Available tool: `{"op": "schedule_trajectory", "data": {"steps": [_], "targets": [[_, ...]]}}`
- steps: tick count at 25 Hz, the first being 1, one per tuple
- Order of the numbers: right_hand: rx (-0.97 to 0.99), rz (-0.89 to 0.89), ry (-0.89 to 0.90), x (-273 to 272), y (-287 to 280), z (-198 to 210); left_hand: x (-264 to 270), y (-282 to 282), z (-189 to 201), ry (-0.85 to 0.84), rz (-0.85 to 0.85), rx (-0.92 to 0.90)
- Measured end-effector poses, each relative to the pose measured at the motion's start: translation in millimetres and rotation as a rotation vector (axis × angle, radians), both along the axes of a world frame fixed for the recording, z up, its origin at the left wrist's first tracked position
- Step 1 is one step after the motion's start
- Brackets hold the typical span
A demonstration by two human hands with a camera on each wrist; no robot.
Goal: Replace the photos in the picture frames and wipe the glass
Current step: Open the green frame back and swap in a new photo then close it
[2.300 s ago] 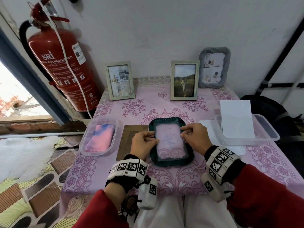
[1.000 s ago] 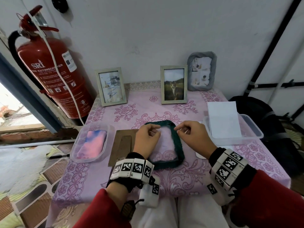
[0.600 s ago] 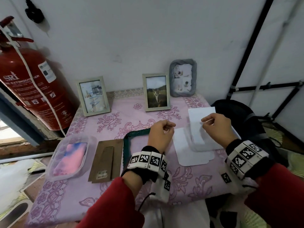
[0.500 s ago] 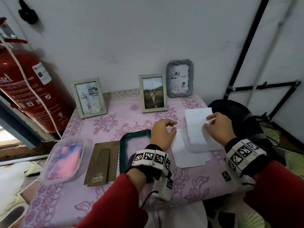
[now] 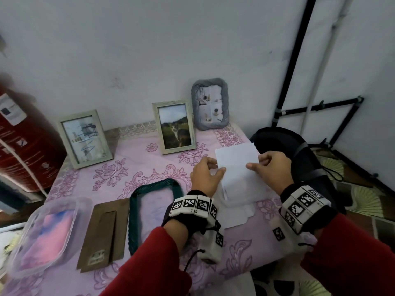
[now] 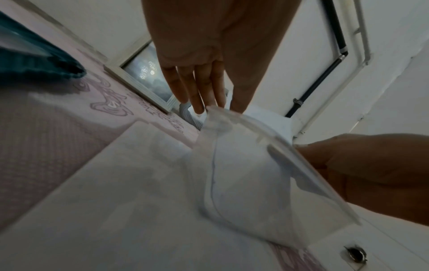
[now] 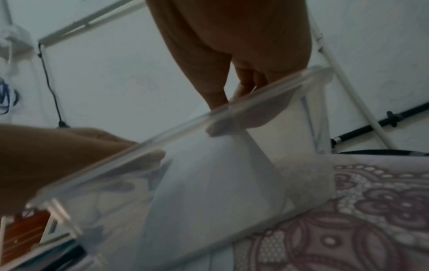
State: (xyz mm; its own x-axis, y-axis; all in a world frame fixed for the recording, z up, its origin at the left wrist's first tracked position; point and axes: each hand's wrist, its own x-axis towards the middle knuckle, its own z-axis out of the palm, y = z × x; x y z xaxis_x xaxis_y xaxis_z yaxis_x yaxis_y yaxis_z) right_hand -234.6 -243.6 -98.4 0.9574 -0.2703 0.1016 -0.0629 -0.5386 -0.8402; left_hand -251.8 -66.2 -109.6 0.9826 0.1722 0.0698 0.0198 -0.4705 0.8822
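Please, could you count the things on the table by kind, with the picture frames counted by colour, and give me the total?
Pale wooden frames, standing: 2
Grey frame, standing: 1
Dark green frame, lying flat: 1
Brown frame backing: 1
Clear plastic containers: 2
Total: 7
Loose white sheets are not counted; their number cannot be told.

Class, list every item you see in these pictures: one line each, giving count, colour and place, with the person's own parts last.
Standing picture frames: three, two pale wood, one grey, along the wall.
Dark green picture frame: one, flat mid-table.
Brown backing board: one, left of it.
Clear plastic tub of pink cloth: one, table's left edge.
Clear plastic tub of white sheets: one, right side.
Pink floral tablecloth: one.
Red fire extinguisher: one, far left.
Left hand, right hand: pinching the white sheets.
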Motion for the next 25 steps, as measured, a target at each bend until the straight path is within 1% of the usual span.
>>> {"op": "schedule_trajectory", "data": {"steps": [3, 7, 11, 15, 19, 22, 25], "targets": [[0.02, 0.03, -0.085, -3, -6, 8, 2, 1, -2, 0.007, 0.013, -0.049], [0.006, 0.034, -0.161, -9, -7, 16, -2, -1, -3, 0.004, -0.025, -0.013], [0.099, 0.117, -0.167, -16, -4, 24, -8, -4, 4, -0.088, -0.058, 0.001], [0.238, 0.179, -0.253, -22, 5, 42, -21, -6, 21, -0.194, -0.105, -0.142], [0.326, 0.208, -0.297, -25, 28, 59, -35, 7, 39, -0.209, -0.074, -0.352], [0.358, 0.282, -0.274, -32, 50, 63, -45, 32, 45, -0.237, -0.008, -0.429], [0.393, 0.437, -0.155, -40, 71, 59, -57, 60, 42, -0.248, 0.052, -0.427]]}}
